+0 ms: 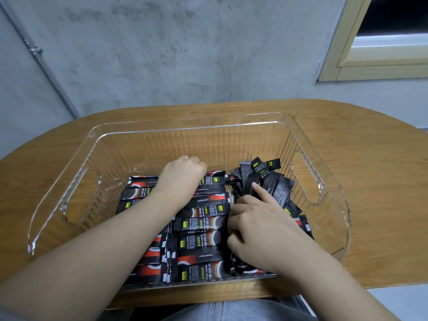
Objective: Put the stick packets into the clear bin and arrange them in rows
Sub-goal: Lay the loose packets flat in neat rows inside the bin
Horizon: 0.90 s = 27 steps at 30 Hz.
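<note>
A clear plastic bin with cut-out handles stands on the wooden table. Black and red stick packets lie flat in rows across its floor. A loose bunch of black packets stands tilted at the right side of the bin. My left hand reaches over the rows to the far end, fingers curled down onto the packets; what the fingertips do is hidden. My right hand grips the lower part of the loose bunch, its index finger stretched out along the packets.
The oval wooden table ends close behind the bin at a grey concrete wall. A window frame is at the upper right. My lap in grey trousers shows below the table's near edge.
</note>
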### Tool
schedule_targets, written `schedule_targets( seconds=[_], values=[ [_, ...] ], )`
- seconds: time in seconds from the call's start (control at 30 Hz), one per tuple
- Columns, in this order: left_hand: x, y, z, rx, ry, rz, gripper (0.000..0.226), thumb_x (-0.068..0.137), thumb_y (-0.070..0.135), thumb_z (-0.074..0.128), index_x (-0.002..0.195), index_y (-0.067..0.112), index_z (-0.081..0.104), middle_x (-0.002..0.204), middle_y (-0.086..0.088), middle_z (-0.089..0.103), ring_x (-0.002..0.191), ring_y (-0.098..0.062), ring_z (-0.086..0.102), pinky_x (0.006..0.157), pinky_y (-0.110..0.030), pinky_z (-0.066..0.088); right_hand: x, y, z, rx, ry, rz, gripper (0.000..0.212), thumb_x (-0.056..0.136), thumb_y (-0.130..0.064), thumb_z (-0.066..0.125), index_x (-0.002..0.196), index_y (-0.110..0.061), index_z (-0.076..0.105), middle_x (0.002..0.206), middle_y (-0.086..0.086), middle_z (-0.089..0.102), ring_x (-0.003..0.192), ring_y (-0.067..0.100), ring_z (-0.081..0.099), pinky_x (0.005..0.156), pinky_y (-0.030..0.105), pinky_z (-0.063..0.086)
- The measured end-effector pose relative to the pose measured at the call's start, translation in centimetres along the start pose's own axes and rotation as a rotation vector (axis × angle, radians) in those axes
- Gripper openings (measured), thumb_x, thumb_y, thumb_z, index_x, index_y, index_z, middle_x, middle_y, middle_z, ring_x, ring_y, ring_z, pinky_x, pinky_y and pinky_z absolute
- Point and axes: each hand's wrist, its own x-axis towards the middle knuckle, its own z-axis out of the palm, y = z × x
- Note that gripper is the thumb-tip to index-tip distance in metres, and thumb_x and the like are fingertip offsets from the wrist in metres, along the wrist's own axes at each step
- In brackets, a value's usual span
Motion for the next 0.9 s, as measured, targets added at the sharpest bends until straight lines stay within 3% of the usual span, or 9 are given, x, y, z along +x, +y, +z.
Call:
schedule_targets(
  seconds=[0.1,0.33,0.4,0.47,0.53,0.6,0.73,0.9],
  values=[
    [-0.2,-0.1,0.1,-0.005,0.030,0.004,0.020,0.085,-0.001,0.057,0.091,0.015,0.048,0.088,0.001,0.044,0.082,-0.019,0.048,0.061,-0.029,0.032,0.0,0.1,-0.1,0.000,-0.016,-0.019,0.062,0.071,-0.040,0.013,0.081,-0.020,0.071,0.088,-0.004,0.067,0.097,0.021,0.053,0.116,0.043,0.003],
    [-0.3,-0.4,-0.2,-0.004,-0.023,0.033,0.028,0.080,-0.007,0.056,0.100,0.013,0.057,0.100,-0.001,0.050,0.089,-0.020,0.052,0.064,-0.028,0.033,0.0,0.0,-0.6,-0.008,-0.035,-0.040,0.069,0.070,-0.042,0.008,0.087,-0.020,0.071,0.095,-0.005,0.066,0.102,0.019,0.050,0.116,0.042,-0.002],
    [-0.3,-0.3,-0.3,-0.012,-0.011,0.026,0.028,0.079,-0.008,0.056,0.098,0.012,0.057,0.096,-0.001,0.049,0.083,-0.020,0.049,0.063,-0.028,0.033,0.1,-0.1,-0.3,-0.010,-0.030,-0.035,0.064,0.071,-0.041,0.011,0.082,-0.020,0.071,0.090,-0.005,0.066,0.098,0.019,0.052,0.117,0.044,0.003],
    [0.0,-0.4,-0.3,-0.057,0.079,0.045,0.027,0.075,-0.010,0.062,0.091,0.011,0.055,0.087,-0.001,0.047,0.073,-0.019,0.046,0.057,-0.031,0.036,0.1,0.0,0.2,-0.028,0.019,-0.024,0.051,0.073,-0.038,0.021,0.067,-0.020,0.069,0.075,-0.006,0.065,0.085,0.020,0.057,0.114,0.050,0.020],
    [0.7,-0.5,-0.2,-0.138,0.172,0.150,0.029,0.071,-0.007,0.072,0.090,0.012,0.059,0.084,-0.001,0.052,0.071,-0.021,0.053,0.054,-0.035,0.047,0.1,0.0,0.1,-0.012,0.038,-0.006,0.049,0.073,-0.037,0.024,0.065,-0.021,0.069,0.072,-0.006,0.065,0.082,0.019,0.057,0.113,0.052,0.025],
    [1.8,0.0,-0.7,-0.226,0.198,0.345,0.030,0.077,0.000,0.071,0.102,0.014,0.063,0.096,-0.001,0.059,0.082,-0.024,0.059,0.062,-0.038,0.052,0.0,0.0,0.0,-0.016,-0.014,-0.026,0.060,0.072,-0.040,0.015,0.078,-0.020,0.071,0.085,-0.004,0.066,0.094,0.019,0.053,0.117,0.047,0.010],
    [4.0,2.2,-2.2,-0.260,0.045,0.515,0.039,0.090,0.012,0.057,0.127,0.026,0.054,0.130,0.010,0.051,0.109,-0.018,0.051,0.085,-0.038,0.048,0.1,-0.1,-0.2,-0.031,-0.022,-0.020,0.063,0.071,-0.040,0.013,0.081,-0.018,0.071,0.089,-0.002,0.066,0.097,0.022,0.052,0.117,0.044,0.005],
    [5.9,3.0,-2.8,-0.144,-0.103,0.583,0.040,0.090,0.019,0.058,0.129,0.027,0.049,0.133,0.012,0.047,0.114,-0.015,0.047,0.088,-0.033,0.044,0.1,0.0,-0.2,-0.009,-0.007,-0.028,0.063,0.071,-0.040,0.013,0.082,-0.017,0.071,0.089,-0.001,0.066,0.097,0.023,0.052,0.117,0.043,0.003]
  ],
)
